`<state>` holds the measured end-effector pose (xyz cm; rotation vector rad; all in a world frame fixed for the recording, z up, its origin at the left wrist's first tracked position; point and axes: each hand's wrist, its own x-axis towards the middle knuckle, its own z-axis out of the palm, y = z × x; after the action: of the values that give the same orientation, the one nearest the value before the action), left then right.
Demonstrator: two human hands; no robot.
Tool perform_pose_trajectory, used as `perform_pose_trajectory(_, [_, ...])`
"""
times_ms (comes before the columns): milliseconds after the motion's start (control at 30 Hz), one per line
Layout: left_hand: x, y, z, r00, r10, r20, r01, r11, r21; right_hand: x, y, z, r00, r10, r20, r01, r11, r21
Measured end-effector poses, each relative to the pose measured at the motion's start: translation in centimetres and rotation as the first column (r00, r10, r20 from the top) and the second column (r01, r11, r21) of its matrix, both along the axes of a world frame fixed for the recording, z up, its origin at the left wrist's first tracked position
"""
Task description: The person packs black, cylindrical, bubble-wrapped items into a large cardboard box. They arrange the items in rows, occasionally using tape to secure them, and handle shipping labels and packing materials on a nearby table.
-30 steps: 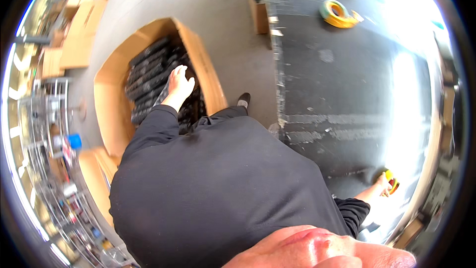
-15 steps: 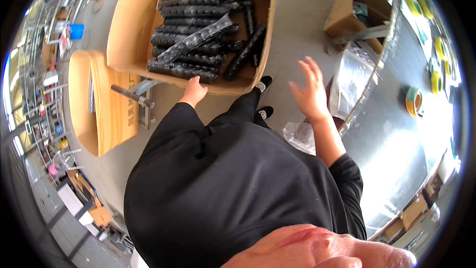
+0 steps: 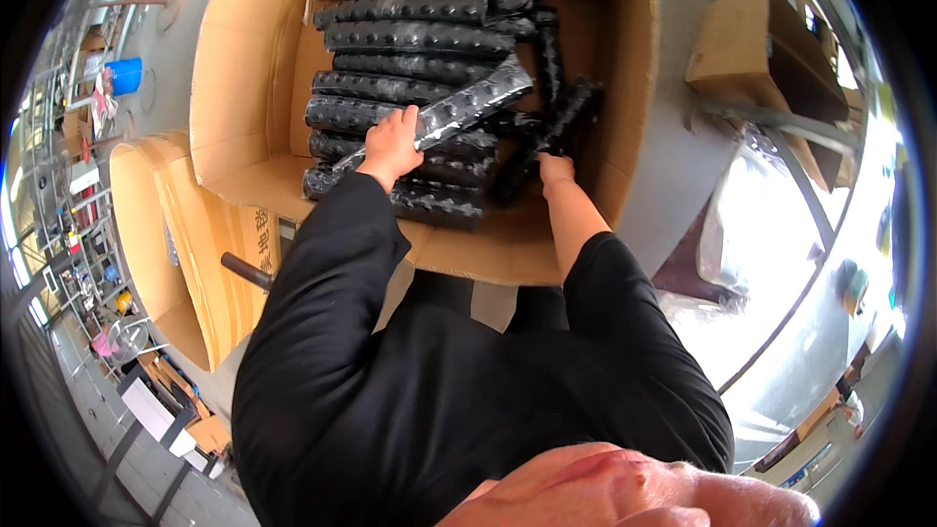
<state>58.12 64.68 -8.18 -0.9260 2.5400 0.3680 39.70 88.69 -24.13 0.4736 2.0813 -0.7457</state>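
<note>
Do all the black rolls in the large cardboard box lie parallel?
No, at the left hand one shiny roll lies slanted across other rolls.

Your view is bright; glare bleaches patches around the table (image 3: 815, 346) at right, highlights streak the rolls (image 3: 420, 37) at upper centre, and straight edges bend toward the frame's black rim.

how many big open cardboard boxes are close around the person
3: the front box, which holds black rolls; the left box; and the upper-right box. Others may be hidden.
</note>
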Motion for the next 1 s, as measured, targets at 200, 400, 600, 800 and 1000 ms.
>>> perform_pose_trajectory(200, [6.2,-2.7,1.5,0.782,0.566,-0.26,-0.37,0.758,0.537,1.6,-1.9,-13.2,0.982,-0.125,-0.14,0.142,0.983,0.116])
perform_pose_trajectory(400, [7.3,-1.7,-1.2,-0.317,0.933,0.169,-0.312,-0.271,0.911,1.0,-0.5,-13.6,0.986,-0.08,-0.147,0.086,0.996,0.037])
perform_pose_trajectory(600, [6.1,0.2,-6.4,-0.414,0.892,0.178,-0.095,-0.237,0.967,-1.2,0.2,0.8,0.899,0.049,-0.435,-0.171,0.954,-0.248])
perform_pose_trajectory(800, [8.0,0.5,-6.5,-0.369,0.884,0.287,0.021,-0.301,0.953,-3.8,-13.2,14.8,0.646,0.682,-0.343,-0.731,0.423,-0.536])
perform_pose_trajectory(1000, [6.7,-0.9,-6.5,-0.363,0.891,0.274,-0.046,-0.31,0.949,0.2,-27.0,4.4,0.437,0.884,-0.164,-0.889,0.398,-0.226])
